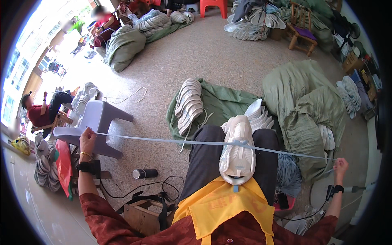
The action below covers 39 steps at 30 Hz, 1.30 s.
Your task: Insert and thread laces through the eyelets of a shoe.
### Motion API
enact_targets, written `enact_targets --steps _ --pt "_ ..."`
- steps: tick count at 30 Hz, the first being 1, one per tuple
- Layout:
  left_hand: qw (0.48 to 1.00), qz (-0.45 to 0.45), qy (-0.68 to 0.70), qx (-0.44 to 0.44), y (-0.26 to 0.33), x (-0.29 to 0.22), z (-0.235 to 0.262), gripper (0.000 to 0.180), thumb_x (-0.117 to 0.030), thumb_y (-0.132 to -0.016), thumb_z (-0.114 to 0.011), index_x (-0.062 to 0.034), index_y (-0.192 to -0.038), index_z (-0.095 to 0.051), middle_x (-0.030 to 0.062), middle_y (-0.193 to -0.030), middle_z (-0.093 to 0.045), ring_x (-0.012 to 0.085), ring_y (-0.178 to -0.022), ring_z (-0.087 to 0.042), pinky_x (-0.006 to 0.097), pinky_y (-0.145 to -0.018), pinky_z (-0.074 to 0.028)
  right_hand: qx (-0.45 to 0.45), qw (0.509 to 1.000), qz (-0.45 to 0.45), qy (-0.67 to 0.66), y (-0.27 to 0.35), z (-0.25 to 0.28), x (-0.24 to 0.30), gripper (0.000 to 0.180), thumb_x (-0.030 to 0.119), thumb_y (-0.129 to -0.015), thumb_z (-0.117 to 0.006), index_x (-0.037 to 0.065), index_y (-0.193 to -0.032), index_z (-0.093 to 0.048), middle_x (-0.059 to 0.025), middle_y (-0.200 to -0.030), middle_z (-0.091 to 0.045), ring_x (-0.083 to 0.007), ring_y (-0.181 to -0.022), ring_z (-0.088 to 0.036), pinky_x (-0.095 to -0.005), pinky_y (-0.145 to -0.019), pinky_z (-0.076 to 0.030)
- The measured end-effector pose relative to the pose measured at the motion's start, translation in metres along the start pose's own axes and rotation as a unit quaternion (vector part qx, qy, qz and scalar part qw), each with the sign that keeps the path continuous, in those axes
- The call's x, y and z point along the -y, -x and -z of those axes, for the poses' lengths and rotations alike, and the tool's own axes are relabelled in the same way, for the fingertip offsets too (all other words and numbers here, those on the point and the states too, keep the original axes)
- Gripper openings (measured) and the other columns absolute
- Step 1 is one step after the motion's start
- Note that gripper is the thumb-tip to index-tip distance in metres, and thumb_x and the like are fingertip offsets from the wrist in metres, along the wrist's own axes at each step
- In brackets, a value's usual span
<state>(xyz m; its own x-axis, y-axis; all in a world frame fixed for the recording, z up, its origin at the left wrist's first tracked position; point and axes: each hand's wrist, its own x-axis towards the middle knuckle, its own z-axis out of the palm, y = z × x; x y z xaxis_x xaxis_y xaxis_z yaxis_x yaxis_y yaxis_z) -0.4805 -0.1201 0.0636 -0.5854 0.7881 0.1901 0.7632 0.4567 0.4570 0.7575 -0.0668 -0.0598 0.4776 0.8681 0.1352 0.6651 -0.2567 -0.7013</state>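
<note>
A cream-white sneaker upper lies lengthwise between my knees, its near end against a yellow apron. Through its middle runs a flat pale-blue shoelace, stretched out nearly straight to both sides. Far out to the left, beside a grey plastic stool, my left hand is closed in a pinch on one end of the lace. On the other side my right hand pinches the opposite stretch, arm held wide, near a green sack. Both hands are well away from the upper.
The grey stool stands at left, a dark flask and wooden box nearer me. Stacked uppers lie on green cloth ahead. At right are a large green sack and bundled blue laces. Other people sit at far left.
</note>
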Motion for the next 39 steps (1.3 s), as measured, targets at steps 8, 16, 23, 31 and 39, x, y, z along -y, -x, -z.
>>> enact_targets --steps 8,16,23,31,39 --pt "0.998 0.056 0.022 -0.012 -0.013 0.047 0.021 0.006 -0.006 -0.087 -0.067 -0.0031 -0.085 -0.062 -0.0016 -0.062 -0.053 0.007 -0.058 -0.048 0.027 -0.053 -0.039 -0.034 0.998 -0.032 -0.03 -0.031 0.025 -0.034 0.01 -0.004 -0.096 -0.061 0.001 -0.102 -0.067 -0.0021 -0.081 -0.066 -0.0105 -0.068 -0.066 -0.0244 -0.056 -0.053" --pt "0.991 0.107 0.083 0.008 -0.026 0.036 0.028 0.008 0.002 -0.079 -0.065 -0.0038 -0.084 -0.062 0.0006 -0.06 -0.053 0.0099 -0.049 -0.053 0.028 -0.043 -0.042 -0.073 0.994 -0.072 0.049 -0.02 0.06 -0.053 0.012 -0.006 -0.094 -0.061 0.001 -0.101 -0.068 -0.0045 -0.079 -0.067 -0.0124 -0.061 -0.065 -0.026 -0.052 -0.053" --pt "0.998 0.018 -0.031 -0.044 -0.011 0.076 0.03 0.005 -0.001 -0.076 -0.067 0.0006 -0.08 -0.066 0.0073 -0.063 -0.062 0.0161 -0.057 -0.062 0.032 -0.054 -0.048 -0.028 0.99 -0.128 0.057 -0.064 0.031 -0.022 0.01 0.01 -0.097 -0.062 0.002 -0.091 -0.064 -0.0085 -0.071 -0.067 -0.0177 -0.054 -0.065 -0.0332 -0.047 -0.056" --pt "0.988 -0.103 -0.022 -0.116 -0.076 -0.021 0.027 0.007 -0.004 -0.083 -0.068 0.0016 -0.088 -0.067 0.009 -0.072 -0.068 0.0184 -0.061 -0.065 0.034 -0.058 -0.052 0.085 0.967 -0.206 -0.127 -0.062 0.039 0.05 0.026 0.026 -0.102 -0.06 0.007 -0.085 -0.059 -0.008 -0.066 -0.064 -0.019 -0.049 -0.062 -0.0332 -0.044 -0.053" --pt "0.933 0.052 0.098 0.343 0.055 -0.144 -0.091 0.009 -0.009 -0.085 -0.069 -0.0027 -0.08 -0.072 0.0024 -0.069 -0.066 0.0099 -0.062 -0.062 0.026 -0.057 -0.05 0.308 0.862 -0.173 -0.364 0.103 -0.119 0.248 0.022 0.007 -0.098 -0.066 -0.002 -0.118 -0.069 -0.0089 -0.099 -0.072 -0.0129 -0.083 -0.069 -0.0259 -0.074 -0.057"
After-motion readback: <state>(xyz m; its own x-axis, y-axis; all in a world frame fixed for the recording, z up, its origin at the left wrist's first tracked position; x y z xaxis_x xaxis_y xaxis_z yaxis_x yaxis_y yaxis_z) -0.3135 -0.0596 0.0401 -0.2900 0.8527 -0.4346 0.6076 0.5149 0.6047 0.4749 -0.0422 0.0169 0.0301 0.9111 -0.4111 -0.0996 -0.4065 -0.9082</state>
